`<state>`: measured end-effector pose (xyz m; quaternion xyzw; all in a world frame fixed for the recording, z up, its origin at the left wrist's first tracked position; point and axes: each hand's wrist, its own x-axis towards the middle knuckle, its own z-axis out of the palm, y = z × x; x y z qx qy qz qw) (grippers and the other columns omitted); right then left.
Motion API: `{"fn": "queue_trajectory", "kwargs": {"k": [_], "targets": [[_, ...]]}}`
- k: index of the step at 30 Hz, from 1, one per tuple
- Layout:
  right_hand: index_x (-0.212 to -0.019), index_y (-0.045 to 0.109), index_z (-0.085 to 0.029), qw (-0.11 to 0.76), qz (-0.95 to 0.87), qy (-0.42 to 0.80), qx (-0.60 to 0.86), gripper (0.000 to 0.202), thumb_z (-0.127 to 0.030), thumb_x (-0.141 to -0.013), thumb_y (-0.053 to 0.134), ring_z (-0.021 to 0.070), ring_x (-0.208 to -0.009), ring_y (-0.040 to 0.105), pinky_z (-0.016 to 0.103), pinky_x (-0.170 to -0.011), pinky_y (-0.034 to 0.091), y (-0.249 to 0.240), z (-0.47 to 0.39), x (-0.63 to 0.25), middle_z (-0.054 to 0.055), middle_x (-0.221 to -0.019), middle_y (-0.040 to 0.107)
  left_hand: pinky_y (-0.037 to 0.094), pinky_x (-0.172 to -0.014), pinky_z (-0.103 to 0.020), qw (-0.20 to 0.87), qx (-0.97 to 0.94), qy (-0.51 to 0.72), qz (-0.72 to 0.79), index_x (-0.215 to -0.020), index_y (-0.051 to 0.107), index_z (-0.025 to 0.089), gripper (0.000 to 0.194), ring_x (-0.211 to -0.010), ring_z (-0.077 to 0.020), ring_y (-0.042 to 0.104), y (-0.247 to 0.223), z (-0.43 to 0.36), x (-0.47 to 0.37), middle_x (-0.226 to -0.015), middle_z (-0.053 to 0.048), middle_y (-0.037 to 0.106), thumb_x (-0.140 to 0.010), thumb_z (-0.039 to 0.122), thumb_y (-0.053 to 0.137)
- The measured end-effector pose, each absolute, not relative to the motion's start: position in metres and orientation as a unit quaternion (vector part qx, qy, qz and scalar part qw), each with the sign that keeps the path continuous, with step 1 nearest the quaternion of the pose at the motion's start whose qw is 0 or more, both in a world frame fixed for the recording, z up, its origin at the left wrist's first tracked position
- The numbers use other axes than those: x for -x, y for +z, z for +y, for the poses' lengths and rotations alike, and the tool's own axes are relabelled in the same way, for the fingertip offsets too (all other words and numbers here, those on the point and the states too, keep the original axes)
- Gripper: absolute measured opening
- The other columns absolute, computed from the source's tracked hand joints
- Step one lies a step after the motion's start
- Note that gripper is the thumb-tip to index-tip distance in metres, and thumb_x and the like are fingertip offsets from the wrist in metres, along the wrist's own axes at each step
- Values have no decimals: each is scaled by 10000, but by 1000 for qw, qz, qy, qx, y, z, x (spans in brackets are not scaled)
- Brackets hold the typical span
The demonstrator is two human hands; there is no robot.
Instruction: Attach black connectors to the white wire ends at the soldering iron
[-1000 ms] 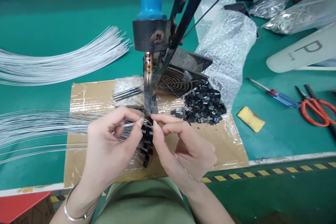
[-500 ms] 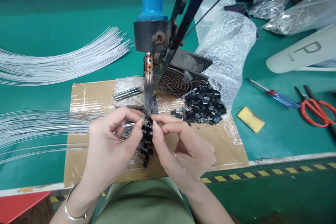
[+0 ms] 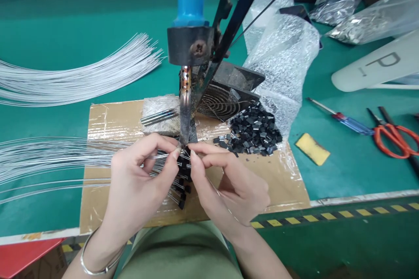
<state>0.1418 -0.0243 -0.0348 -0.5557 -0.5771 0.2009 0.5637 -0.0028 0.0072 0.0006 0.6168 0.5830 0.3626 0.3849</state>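
Note:
A soldering iron (image 3: 185,104) with a blue handle hangs tip-down in a black clamp. Just under its tip, the fingers of both hands nearly meet. My left hand (image 3: 140,183) pinches the end of a thin pale wire (image 3: 159,155); what sits at the fingertips is too small to make out. Closed in a pinch from the other side, my right hand (image 3: 229,178) has a thin silvery strand of solder wire (image 3: 231,212) running out past its palm. Below the fingertips lie several wires ending in black connectors (image 3: 181,183), partly covered by my left hand.
Cardboard (image 3: 108,128) lies under the work. Behind are a fan (image 3: 222,100), a pile of small black parts (image 3: 257,128) and bubble wrap (image 3: 284,61). A yellow sponge (image 3: 312,149), screwdriver (image 3: 355,123) and orange-handled scissors (image 3: 391,139) lie right; a wire bundle (image 3: 81,80) lies left.
Almost nothing differs. Both hands keep their places under the iron's tip, with only a very slight shift of the right hand.

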Motion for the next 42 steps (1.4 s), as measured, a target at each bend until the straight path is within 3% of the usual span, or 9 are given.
{"fn": "queue_trajectory", "kwargs": {"k": [12,26,30,33,35,37,39,42], "targets": [[-881,692,-209,575,-576,178,553,182,-37,-915,743,155,-843,834,235,-801,663,-35,-22,-139,44,-950,856,293,-465,-271,368,-634,365,574,-803,722,245,161,-592,-93,519,0,8,2,-848,52,759,-890,111,701],[-887,690,-199,590,-546,251,539,180,-30,-917,744,158,-894,822,268,-836,638,-42,-27,-141,50,-1014,846,338,-504,-265,399,-612,353,585,-805,733,264,134,-750,-144,677,-2,9,4,-860,45,775,-886,157,719],[-905,694,-215,597,-497,279,565,133,-100,-948,744,157,-862,796,294,-815,622,-43,-28,-142,23,-974,826,302,-472,-275,384,-626,341,588,-812,728,259,131,-550,-92,485,-4,6,5,-821,67,759,-898,161,719],[-905,708,-219,634,-385,283,608,92,-211,-996,720,118,-626,674,259,-631,554,-44,-27,-156,-40,-726,695,314,-468,-274,364,-634,334,595,-828,727,261,132,-509,-83,383,-9,4,9,-873,79,771,-913,161,717],[-793,720,-207,681,-314,331,573,270,-319,-1031,661,112,-536,582,253,-535,490,-47,-26,-174,-49,-627,589,413,-549,-268,349,-650,329,589,-841,735,262,126,-590,-96,511,-15,3,14,-912,62,776,-918,164,723],[-812,801,-182,703,-260,388,536,413,-488,-1016,614,150,-601,633,288,-566,537,-52,-26,-194,11,-680,657,515,-742,-297,326,-675,327,576,-852,754,260,113,-810,-146,665,-22,3,20,-958,25,776,-924,174,734],[-918,861,-146,707,-214,394,547,554,-579,-1007,526,202,-741,712,317,-628,582,-59,-28,-212,99,-811,763,527,-913,-358,297,-698,325,565,-892,784,261,88,-1016,-205,699,-27,1,25,-1010,-12,774,-927,189,748],[-946,877,-147,697,-207,394,563,585,-602,-980,511,207,-706,700,314,-600,569,-70,-32,-230,108,-786,782,530,-959,-401,293,-696,331,566,-1013,807,278,117,-1079,-228,695,-32,-5,32,-1073,-30,769,-932,206,763]]}}
